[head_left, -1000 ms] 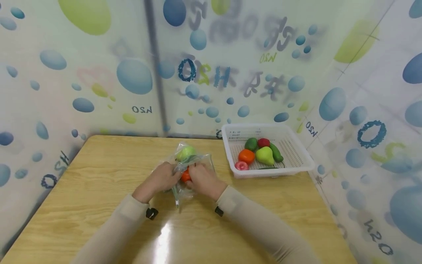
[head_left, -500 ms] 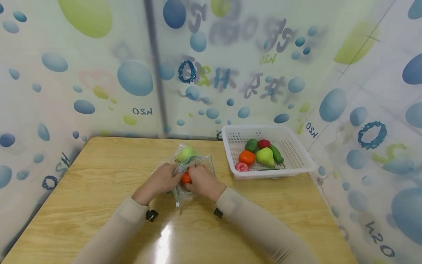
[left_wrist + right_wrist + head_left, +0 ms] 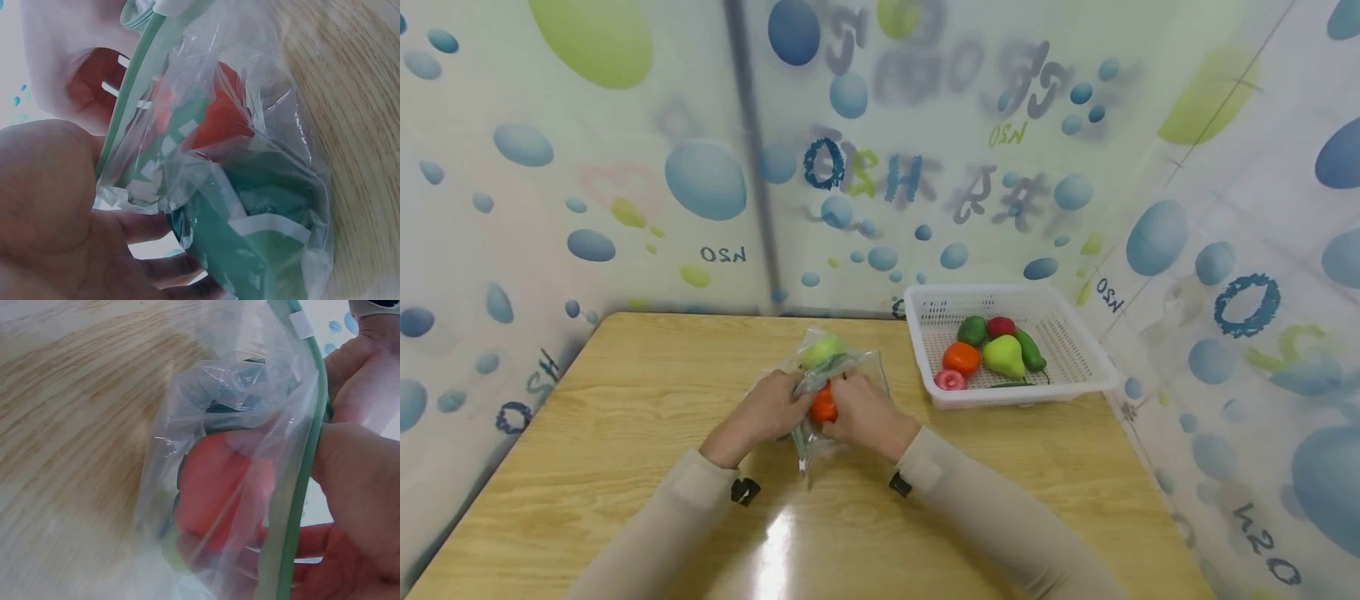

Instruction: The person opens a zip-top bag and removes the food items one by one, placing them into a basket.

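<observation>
On the table lies a clear zip bag [image 3: 880,367] with a green zip edge [image 3: 317,394] and a white slider [image 3: 802,465]. My left hand [image 3: 766,412] pinches the bag at its opening. My right hand [image 3: 868,417] reaches inside, its thumb and fingers around a round, red, tomato-like vegetable [image 3: 219,487]. Beyond it, at the bag's far end, a light green round fruit [image 3: 824,348] shows through the plastic. In the left wrist view a dark green thing [image 3: 262,194] fills the nearer part of the bag, beside the red vegetable.
To the right stands a white perforated basket [image 3: 1075,385]. It holds a green pear [image 3: 1003,357], an orange-red round fruit [image 3: 962,358], a cucumber [image 3: 1030,348], a pink ring-shaped piece [image 3: 951,379] and other produce. A patterned wall [image 3: 625,287] borders the wooden table [image 3: 647,375].
Both hands stay nearly in place at the bag. The red vegetable shows slightly more between them. The basket and its produce have not moved.
</observation>
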### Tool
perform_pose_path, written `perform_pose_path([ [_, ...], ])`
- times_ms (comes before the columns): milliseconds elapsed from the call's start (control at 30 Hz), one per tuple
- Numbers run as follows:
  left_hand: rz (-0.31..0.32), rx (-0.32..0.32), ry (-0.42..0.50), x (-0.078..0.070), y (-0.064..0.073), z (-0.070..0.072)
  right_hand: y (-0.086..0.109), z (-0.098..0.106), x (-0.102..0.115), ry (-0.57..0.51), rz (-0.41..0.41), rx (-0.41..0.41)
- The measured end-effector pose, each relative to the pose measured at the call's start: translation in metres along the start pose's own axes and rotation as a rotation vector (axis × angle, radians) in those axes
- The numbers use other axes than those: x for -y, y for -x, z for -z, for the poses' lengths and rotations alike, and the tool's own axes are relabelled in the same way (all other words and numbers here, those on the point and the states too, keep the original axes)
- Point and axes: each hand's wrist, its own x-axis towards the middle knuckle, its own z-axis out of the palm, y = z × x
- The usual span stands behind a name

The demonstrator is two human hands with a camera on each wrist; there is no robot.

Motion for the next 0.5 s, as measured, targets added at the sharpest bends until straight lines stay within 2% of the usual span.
perform_pose_path([
  [167, -0.004, -0.012, -0.003, -0.001, 0.002, 0.002, 0.003, 0.006, 0.001, -0.021, 0.004, -0.004],
  [400, 0.016, -0.034, -0.003, -0.003, 0.003, 0.006, 0.007, 0.006, -0.005, -0.027, 0.023, -0.049],
  [500, 0.015, -0.054, -0.009, -0.002, 0.005, 0.006, 0.011, 0.013, -0.002, -0.052, 0.017, -0.045],
])
